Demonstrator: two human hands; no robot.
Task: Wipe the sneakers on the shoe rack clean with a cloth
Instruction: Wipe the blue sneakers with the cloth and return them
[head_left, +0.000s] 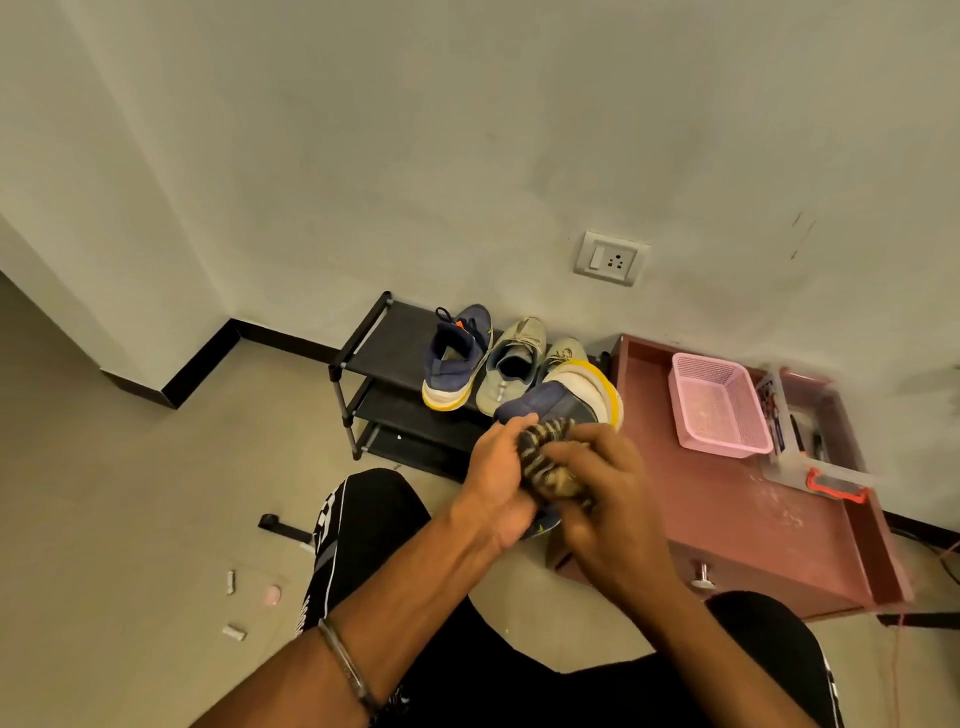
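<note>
Hands work together: left hand (496, 480) grips the navy sneaker (556, 402) off the shoe rack (363, 358), right hand (605, 486) clutches the striped cloth (545, 457); advise firm, overlapping strokes along the sole edge.

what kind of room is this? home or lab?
Most likely a home, an entryway or room corner. A low black shoe rack with sneakers stands against a plain wall with a wall socket; beside it is a reddish wooden cabinet bearing a pink plastic basket. Tiled floor, no lab gear in view.
</note>
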